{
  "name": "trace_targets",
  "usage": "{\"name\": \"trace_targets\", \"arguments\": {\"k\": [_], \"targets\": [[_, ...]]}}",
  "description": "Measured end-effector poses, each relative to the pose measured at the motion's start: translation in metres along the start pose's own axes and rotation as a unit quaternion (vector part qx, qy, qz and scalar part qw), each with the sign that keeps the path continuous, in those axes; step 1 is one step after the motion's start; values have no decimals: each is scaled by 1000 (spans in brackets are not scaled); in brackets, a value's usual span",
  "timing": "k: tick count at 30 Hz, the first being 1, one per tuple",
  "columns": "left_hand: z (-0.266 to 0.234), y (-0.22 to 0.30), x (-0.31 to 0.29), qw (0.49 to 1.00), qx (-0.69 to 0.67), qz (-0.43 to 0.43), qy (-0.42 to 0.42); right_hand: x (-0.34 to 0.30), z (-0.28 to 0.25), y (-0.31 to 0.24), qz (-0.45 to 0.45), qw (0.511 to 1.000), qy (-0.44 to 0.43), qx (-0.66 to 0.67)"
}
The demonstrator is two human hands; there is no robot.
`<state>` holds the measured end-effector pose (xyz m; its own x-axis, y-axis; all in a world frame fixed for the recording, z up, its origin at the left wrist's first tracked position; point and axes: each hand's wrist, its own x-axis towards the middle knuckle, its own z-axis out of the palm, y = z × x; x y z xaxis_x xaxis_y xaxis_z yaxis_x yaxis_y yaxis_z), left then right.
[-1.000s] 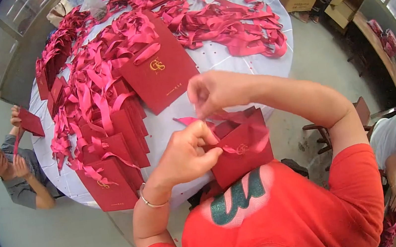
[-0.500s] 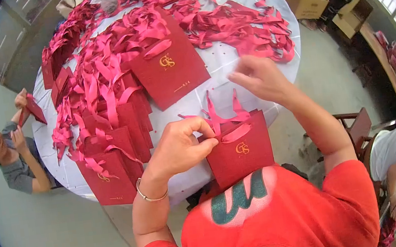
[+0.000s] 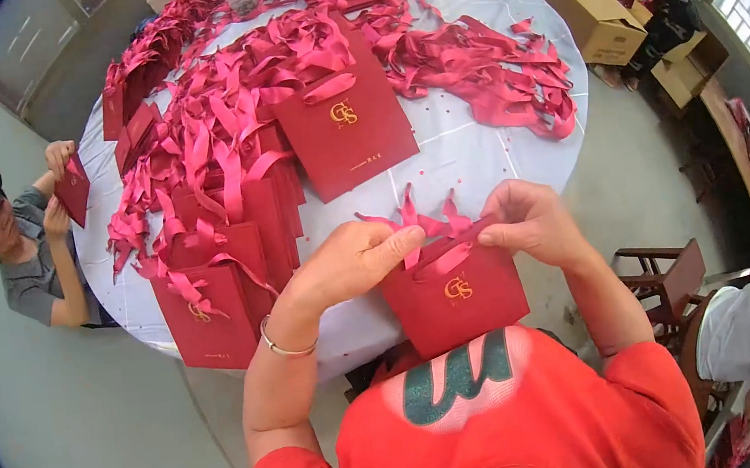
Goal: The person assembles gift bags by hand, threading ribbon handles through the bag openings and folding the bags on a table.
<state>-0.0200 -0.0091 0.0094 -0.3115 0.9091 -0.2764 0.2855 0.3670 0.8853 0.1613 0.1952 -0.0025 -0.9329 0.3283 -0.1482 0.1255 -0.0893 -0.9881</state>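
A dark red paper gift bag (image 3: 456,299) with a gold emblem stands upright against my red shirt at the table's near edge. Pink ribbon handles (image 3: 435,224) rise from its top, their cut ends sticking up. My left hand (image 3: 351,264), a bangle on its wrist, is closed with thumb and fingers at the bag's upper left corner, by the ribbon; the exact pinch is partly hidden. At the upper right corner, my right hand (image 3: 534,221) pinches the bag's top edge between thumb and fingers. Another red gift bag (image 3: 348,133) lies flat just beyond, emblem up.
Heaps of red bags with tangled pink ribbons (image 3: 226,111) cover much of the round white-clothed table (image 3: 467,141). A person (image 3: 35,245) at left holds a bag. Cardboard boxes (image 3: 582,8) and another person stand at back right; a wooden chair (image 3: 671,285) is at right.
My right hand has come down from above the table to the bag's upper right corner and closed on it. My left hand stays at the other corner. The view has shifted slightly.
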Motion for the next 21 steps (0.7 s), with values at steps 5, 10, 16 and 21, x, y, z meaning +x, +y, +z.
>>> {"name": "trace_targets", "arguments": {"k": [5, 10, 16, 21], "targets": [[12, 5, 10, 965, -262, 14, 6, 12, -3, 4, 2, 999, -25, -22], [5, 1, 12, 896, -366, 136, 213, 28, 11, -13, 25, 999, -35, -28], [-20, 9, 8, 757, -505, 302, 285, 68, 19, -49, -156, 981, -13, -117], [-41, 13, 2, 733, -452, 386, 331, 95, 35, -88, -299, 931, -9, -209]]}}
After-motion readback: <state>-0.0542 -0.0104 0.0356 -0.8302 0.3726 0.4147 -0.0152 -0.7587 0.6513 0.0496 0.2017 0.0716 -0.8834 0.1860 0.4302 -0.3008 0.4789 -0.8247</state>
